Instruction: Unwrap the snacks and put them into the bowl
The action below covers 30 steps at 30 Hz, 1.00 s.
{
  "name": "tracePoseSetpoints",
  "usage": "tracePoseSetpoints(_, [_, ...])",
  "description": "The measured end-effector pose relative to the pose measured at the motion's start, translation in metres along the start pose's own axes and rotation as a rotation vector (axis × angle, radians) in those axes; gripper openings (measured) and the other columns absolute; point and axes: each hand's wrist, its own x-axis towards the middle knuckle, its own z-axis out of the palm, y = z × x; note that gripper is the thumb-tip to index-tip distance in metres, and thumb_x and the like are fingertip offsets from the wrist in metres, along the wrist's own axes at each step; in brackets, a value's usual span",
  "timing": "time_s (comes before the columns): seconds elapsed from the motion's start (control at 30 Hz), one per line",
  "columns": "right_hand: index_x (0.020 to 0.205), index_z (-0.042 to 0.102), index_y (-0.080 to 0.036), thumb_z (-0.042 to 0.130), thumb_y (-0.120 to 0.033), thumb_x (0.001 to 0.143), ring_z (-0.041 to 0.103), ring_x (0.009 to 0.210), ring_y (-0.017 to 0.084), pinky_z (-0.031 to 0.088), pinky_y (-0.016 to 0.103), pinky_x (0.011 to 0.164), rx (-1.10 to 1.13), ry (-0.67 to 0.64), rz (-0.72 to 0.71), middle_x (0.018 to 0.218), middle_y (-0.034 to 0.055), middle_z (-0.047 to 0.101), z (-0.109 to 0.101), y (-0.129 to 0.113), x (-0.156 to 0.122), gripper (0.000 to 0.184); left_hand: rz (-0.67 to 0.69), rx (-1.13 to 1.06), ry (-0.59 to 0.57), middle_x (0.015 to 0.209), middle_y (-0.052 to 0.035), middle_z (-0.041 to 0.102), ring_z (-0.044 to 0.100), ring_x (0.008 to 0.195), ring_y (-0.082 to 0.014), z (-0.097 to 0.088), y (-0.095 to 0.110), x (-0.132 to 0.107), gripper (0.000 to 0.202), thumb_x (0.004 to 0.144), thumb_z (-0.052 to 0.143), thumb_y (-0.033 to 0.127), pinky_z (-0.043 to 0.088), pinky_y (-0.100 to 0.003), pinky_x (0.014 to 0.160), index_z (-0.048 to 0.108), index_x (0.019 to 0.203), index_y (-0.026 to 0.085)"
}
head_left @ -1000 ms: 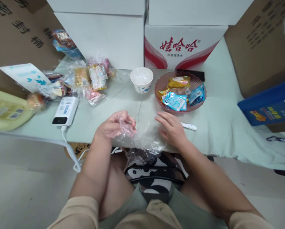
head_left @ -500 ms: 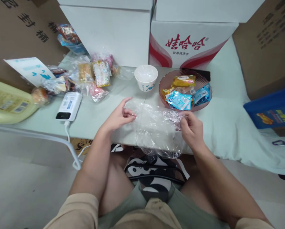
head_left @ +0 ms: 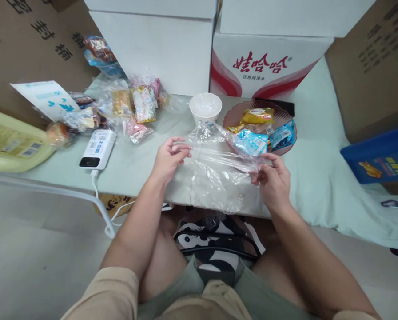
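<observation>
A clear plastic bag point(head_left: 219, 178) is stretched between my two hands above the table's front edge. My left hand point(head_left: 171, 159) pinches its left side between thumb and fingers. On the right, my right hand point(head_left: 274, 178) grips the other side, with folds of film pulled taut between them. Just behind the bag stands a white paper bowl point(head_left: 205, 106) with blue-green marks, its lower part seen through the film. Beside it, a pinkish see-through plate point(head_left: 232, 116) holds yellow and blue snack packets point(head_left: 257, 116). The bag's upper edge overlaps the plate's front left.
Wrapped snacks point(head_left: 144, 104) lie in a heap at the left back. A white power bank point(head_left: 98, 149) with a cable sits near the left front, by a pale yellow jug point(head_left: 15, 142). White cartons point(head_left: 265, 62) stand behind; a blue package point(head_left: 379, 151) is at right.
My left hand has closed on the bag's left side, having been loosely apart before. The film is now pulled into taut folds, and its upper part has risen in front of the bowl.
</observation>
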Motion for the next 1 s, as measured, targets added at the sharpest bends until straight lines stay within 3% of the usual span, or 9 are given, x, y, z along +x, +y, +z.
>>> tracePoseSetpoints(0.07, [0.112,0.054,-0.026,0.062,-0.03,0.078,0.06,0.048,0.01,0.046,0.023,0.045,0.007,-0.082,-0.033,0.075,-0.0044,0.071,-0.003,0.002,0.0,0.036,0.129,-0.037,0.066,0.091,-0.001,0.073,0.069,0.071,-0.014,-0.005,0.002,0.001,0.059,0.059,0.084,0.028,0.039,-0.019,0.048,0.055,0.111,0.027])
tracePoseSetpoints(0.13, [0.123,0.049,-0.028,0.068,-0.029,0.073,0.065,0.058,0.012,0.054,0.027,0.055,-0.026,-0.161,-0.071,0.088,-0.0021,0.074,-0.003,0.004,0.0,0.054,0.195,-0.072,0.06,0.103,-0.0017,0.073,0.07,0.09,-0.0165,-0.008,0.002,0.0,0.069,0.06,0.085,0.031,0.047,-0.021,0.059,0.052,0.121,0.033])
tracePoseSetpoints(0.23, [0.128,0.045,-0.028,0.07,-0.031,0.075,0.066,0.062,0.014,0.058,0.031,0.063,-0.138,-0.189,-0.026,0.087,-0.0022,0.074,-0.001,0.005,-0.001,0.059,0.083,-0.089,-0.015,0.109,-0.0053,0.073,0.067,0.108,-0.0192,-0.008,0.0,-0.002,0.068,0.059,0.087,0.033,0.051,-0.024,0.077,0.057,0.119,0.03])
tracePoseSetpoints(0.3, [0.124,0.049,-0.026,0.067,-0.035,0.081,0.064,0.057,0.013,0.057,0.031,0.06,-0.192,-0.162,0.02,0.079,-0.0033,0.072,0.0,0.004,-0.001,0.048,-0.077,-0.085,-0.07,0.1,-0.0079,0.074,0.068,0.102,-0.0208,-0.005,-0.003,-0.001,0.054,0.057,0.088,0.032,0.052,-0.027,0.08,0.065,0.104,0.021])
tracePoseSetpoints(0.37, [0.119,0.053,-0.024,0.066,-0.038,0.084,0.063,0.054,0.012,0.055,0.029,0.056,-0.207,-0.121,0.018,0.074,-0.0038,0.071,0.0,0.002,-0.002,0.04,-0.152,-0.094,-0.079,0.089,-0.007,0.074,0.07,0.093,-0.0204,-0.002,-0.005,0.0,0.042,0.057,0.088,0.033,0.053,-0.028,0.079,0.066,0.088,0.017])
tracePoseSetpoints(0.53, [0.104,0.058,-0.022,0.06,-0.045,0.088,0.058,0.045,0.01,0.048,0.024,0.047,-0.172,0.006,0.005,0.065,-0.0043,0.068,-0.005,-0.005,-0.001,0.028,-0.015,-0.028,-0.052,0.082,-0.0024,0.074,0.069,0.077,-0.0139,0.001,-0.001,-0.003,0.033,0.065,0.084,0.041,0.05,-0.023,0.067,0.063,0.075,0.017])
tracePoseSetpoints(0.67, [0.104,0.056,-0.023,0.063,-0.046,0.087,0.057,0.043,0.01,0.046,0.022,0.045,-0.131,0.059,0.0,0.062,-0.0053,0.066,-0.009,-0.005,-0.001,0.029,0.015,-0.036,-0.095,0.075,0.0001,0.072,0.063,0.056,-0.01,-0.003,0.004,-0.008,0.04,0.067,0.082,0.046,0.043,-0.022,0.053,0.059,0.085,0.019])
tracePoseSetpoints(0.8, [0.115,0.051,-0.025,0.063,-0.047,0.087,0.053,0.04,0.009,0.041,0.022,0.04,-0.15,0.026,-0.024,0.069,-0.004,0.07,-0.011,-0.004,-0.002,0.037,0.064,-0.057,-0.099,0.078,0.0028,0.072,0.061,0.053,-0.0091,-0.012,0.008,-0.01,0.06,0.059,0.087,0.04,0.044,-0.022,0.054,0.053,0.105,0.024])
tracePoseSetpoints(1.0, [0.121,0.05,-0.028,0.058,-0.039,0.091,0.046,0.038,0.01,0.037,0.024,0.038,-0.301,0.061,-0.11,0.074,-0.0019,0.071,-0.013,-0.003,-0.002,0.033,0.164,0.021,-0.026,0.063,0.0059,0.062,0.056,0.057,-0.0082,-0.022,0.012,-0.014,0.042,0.059,0.085,0.025,0.046,-0.021,0.058,0.061,0.093,0.022])
